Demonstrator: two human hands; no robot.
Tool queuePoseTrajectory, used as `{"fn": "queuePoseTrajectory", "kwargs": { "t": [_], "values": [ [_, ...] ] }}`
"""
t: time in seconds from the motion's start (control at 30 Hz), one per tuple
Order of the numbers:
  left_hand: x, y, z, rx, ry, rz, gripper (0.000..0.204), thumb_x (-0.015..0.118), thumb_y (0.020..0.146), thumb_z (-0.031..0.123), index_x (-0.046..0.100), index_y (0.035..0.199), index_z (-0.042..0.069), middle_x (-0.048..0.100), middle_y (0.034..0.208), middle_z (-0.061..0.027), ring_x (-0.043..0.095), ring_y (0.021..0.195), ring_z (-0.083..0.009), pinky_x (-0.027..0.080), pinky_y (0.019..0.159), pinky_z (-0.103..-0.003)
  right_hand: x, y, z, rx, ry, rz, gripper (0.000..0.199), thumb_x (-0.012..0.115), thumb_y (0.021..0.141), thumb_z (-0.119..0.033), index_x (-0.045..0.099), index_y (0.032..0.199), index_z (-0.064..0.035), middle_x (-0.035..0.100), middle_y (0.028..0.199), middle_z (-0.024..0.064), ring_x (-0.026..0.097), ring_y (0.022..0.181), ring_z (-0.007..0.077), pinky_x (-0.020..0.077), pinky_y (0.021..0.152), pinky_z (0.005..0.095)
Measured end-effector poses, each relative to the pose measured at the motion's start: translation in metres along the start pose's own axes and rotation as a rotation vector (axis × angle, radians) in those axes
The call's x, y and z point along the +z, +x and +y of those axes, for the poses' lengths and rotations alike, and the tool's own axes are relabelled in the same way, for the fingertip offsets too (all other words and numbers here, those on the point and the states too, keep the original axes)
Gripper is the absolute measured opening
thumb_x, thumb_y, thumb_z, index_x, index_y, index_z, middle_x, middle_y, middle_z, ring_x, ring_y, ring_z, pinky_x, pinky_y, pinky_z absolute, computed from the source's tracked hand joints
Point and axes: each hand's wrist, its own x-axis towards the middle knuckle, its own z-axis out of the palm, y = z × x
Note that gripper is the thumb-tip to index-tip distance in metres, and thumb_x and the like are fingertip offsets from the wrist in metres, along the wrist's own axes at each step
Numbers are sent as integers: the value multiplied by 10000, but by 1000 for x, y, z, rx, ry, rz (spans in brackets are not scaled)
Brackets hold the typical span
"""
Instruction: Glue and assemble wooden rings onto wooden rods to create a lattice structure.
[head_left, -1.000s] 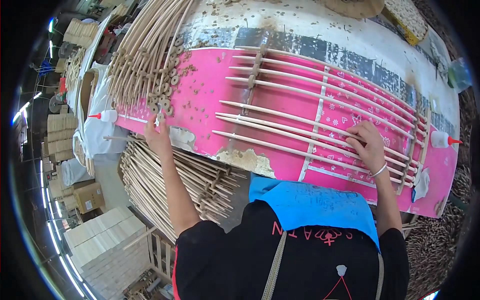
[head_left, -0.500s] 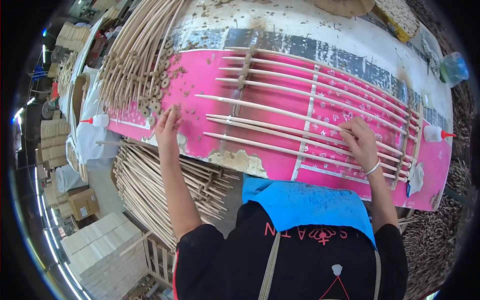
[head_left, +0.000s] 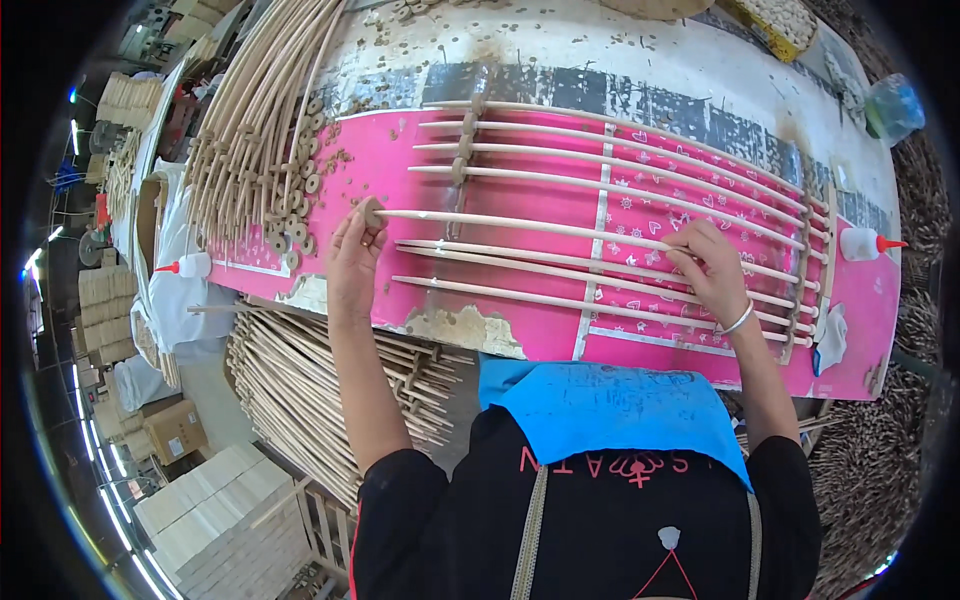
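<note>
Pink table (head_left: 868, 310) under left hand (head_left: 352, 258) and right hand (head_left: 708, 268). Beyond them, four rods (head_left: 540, 181) with left-end discs (head_left: 462, 152), look done; body side of right hand, three bare-ended rods (head_left: 490, 290), seemingly left. Right pinches the rod between (head_left: 450, 217); left grips brown disc (head_left: 373, 208) at its tip.

Left hand (head_left: 352, 250) partly hides disc (head_left: 373, 206); stick bundle (head_left: 250, 140) cropped above.

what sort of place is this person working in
Likely a woodworking workshop: wooden rods lined up on a pink tabletop, loose wooden rings beside them, and stacked pale boards at lower left.
</note>
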Motion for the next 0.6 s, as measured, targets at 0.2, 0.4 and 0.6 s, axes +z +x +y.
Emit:
{"fn": "queuePoseTrajectory", "kwargs": {
  "t": [0.2, 0.4, 0.6],
  "values": [
    [37, -9, -3, 53, 126, -17, 548, 640, 999, 128, 430, 1498, 43, 683, 1183, -91, 665, 958, -139, 546, 844, -272, 6, 11, -15, -44, -23, 42, 132, 719, 844, -56, 692, 969, -20, 628, 850, 93, 646, 774, 242, 512, 672, 348],
    [55, -12, -10, 108, 247, 47, 844, 675, 983, 142, 119, 1615, 81, 704, 1099, -112, 684, 933, -158, 550, 823, -288, 3, 11, -17, 7, -113, 46, 113, 719, 856, -101, 678, 938, -34, 629, 859, 85, 648, 797, 257, 515, 680, 373],
    [72, -4, -21, 132, 211, 25, 903, 700, 955, 104, 92, 1622, 69, 688, 1044, -95, 658, 884, -134, 513, 781, -261, -1, 6, -4, -48, -185, 83, 175, 701, 886, -122, 682, 1037, -35, 639, 903, 122, 635, 839, 294, 504, 724, 383]
  ]
}}
